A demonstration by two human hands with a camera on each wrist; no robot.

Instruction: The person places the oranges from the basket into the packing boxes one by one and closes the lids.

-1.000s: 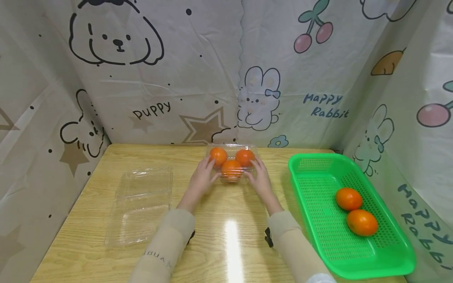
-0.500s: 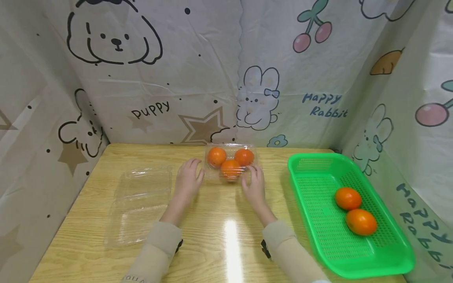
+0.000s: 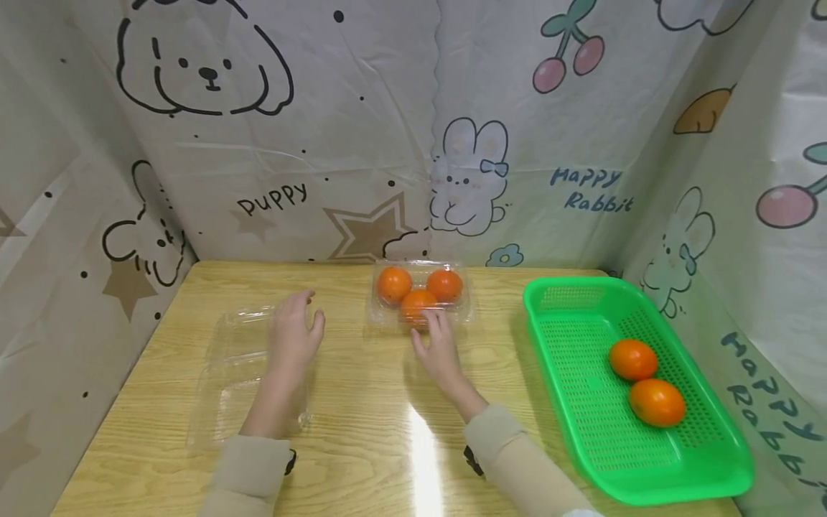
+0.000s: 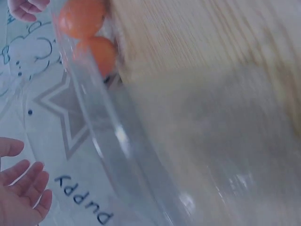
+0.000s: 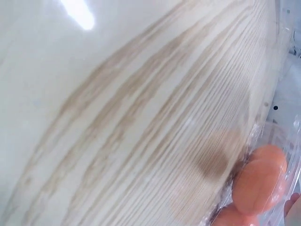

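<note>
A clear plastic clamshell box (image 3: 418,270) with three orange fruits, one of them the front fruit (image 3: 415,307), stands closed near the table's back edge. My right hand (image 3: 442,353) is at its front side, fingers loosely bent; whether the fingertips touch the plastic I cannot tell. On the left lies another clamshell box (image 3: 234,373), opened out flat, with nothing inside. Above it hovers my left hand (image 3: 292,336), fingers relaxed and holding nothing. In the left wrist view, that left hand (image 4: 21,195) shows spread fingers beside the clear plastic.
A green plastic basket (image 3: 562,402) on the right holds two more orange fruits (image 3: 656,403). Printed cloth walls (image 3: 362,129) enclose the wooden table (image 3: 368,431) at the back and sides.
My left hand has let go of the filled box and moved left over the opened box. My right hand has slid from the filled box's right side to its front.
</note>
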